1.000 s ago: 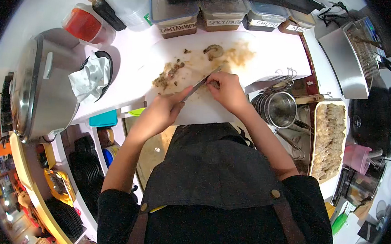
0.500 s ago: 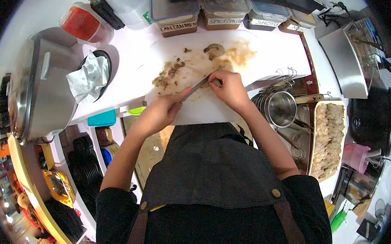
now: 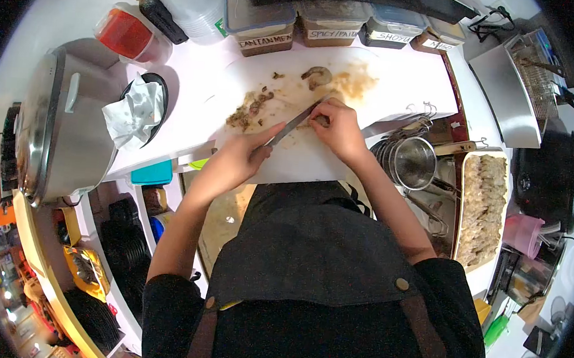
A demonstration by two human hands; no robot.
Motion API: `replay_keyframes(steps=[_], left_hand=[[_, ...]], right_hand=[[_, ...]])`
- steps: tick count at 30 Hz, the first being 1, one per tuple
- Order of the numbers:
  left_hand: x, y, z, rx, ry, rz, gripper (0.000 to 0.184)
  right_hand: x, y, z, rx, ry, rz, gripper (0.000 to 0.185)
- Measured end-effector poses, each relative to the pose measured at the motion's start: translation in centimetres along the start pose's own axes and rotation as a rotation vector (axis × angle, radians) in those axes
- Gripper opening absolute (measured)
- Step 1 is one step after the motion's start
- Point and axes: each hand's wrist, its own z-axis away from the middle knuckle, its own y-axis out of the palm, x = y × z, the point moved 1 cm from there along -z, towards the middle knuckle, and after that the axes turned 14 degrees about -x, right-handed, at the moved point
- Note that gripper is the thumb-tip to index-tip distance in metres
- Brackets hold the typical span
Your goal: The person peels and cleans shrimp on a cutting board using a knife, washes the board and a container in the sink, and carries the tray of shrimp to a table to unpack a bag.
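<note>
My left hand [image 3: 236, 163] is closed round the handle of a knife [image 3: 295, 123]. The blade points up and to the right, its tip close to the fingers of my right hand [image 3: 341, 131]. Those fingers pinch a small greyish shrimp [image 3: 322, 120], mostly covered by the hand. Both hands are over a white cutting board [image 3: 287, 170]. Farther up the board lies a curled shrimp [image 3: 317, 79], beside a brownish wet smear. Dark scraps [image 3: 243, 117] are heaped on the board's left part.
Labelled tubs [image 3: 260, 37] line the back. Left are a crumpled paper-lined black bowl [image 3: 133, 114] and a large steel pot [image 3: 81, 125]. Metal strainers [image 3: 413, 162] hang at the counter's right edge, beside a long tray of shrimp [image 3: 481, 212].
The knife blade has shifted slightly and its tip now lies nearer my right fingers. Both hands keep their grip. The whole view has moved a little.
</note>
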Motion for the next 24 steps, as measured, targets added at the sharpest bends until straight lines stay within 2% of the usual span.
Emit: replay_keyframes(steps=[4,13,16,19,24], left_hand=[[0.6,1.2,-1.1,-0.004,0.107,0.027,0.053],[1.2,0.6,1.1,0.017,-0.002,-0.036,0.054],[3.5,1.1,2.4,-0.126,0.217,0.063,0.052],[2.6,-0.9,3.5,0.072,-0.218,0.164,0.05],[0.3,0.2,1.6,-0.024,-0.015,0.011,0.048]], right_hand=[[-0.4,0.0,0.0,0.023,-0.003,0.027,0.012],[-0.5,-0.1,0.1,0.004,-0.033,0.004,0.013],[-0.8,-0.2,0.1,-0.032,-0.006,-0.008,0.015],[-0.6,-0.7,0.1,-0.028,0.044,0.014,0.017],[-0.4,-0.7,-0.1,0.002,0.1,-0.022,0.019]])
